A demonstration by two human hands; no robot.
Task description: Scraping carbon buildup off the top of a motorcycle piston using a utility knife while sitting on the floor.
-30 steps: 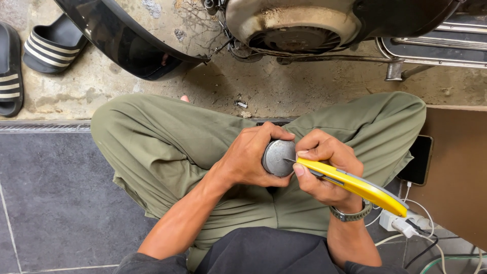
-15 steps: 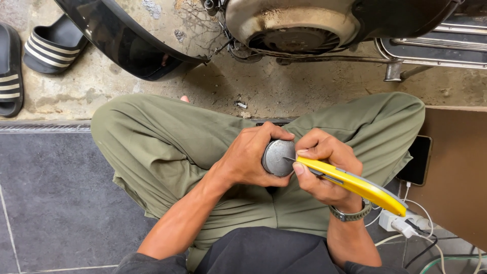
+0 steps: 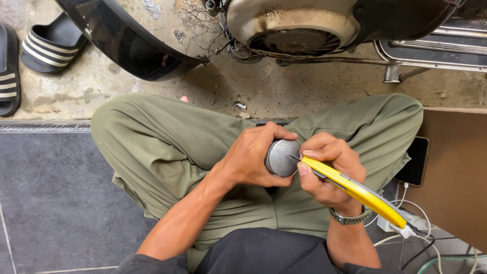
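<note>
I sit cross-legged in olive trousers. My left hand wraps around a round grey metal part with a flat dull face, held over my lap. My right hand grips a yellow utility knife; its thin blade tip touches the part's face near the right rim. A metal watch is on my right wrist.
A scooter engine with a round fan cover and a black body panel lie ahead on the concrete. Striped sandals rest at the upper left. A phone and white cables lie to my right beside a brown board.
</note>
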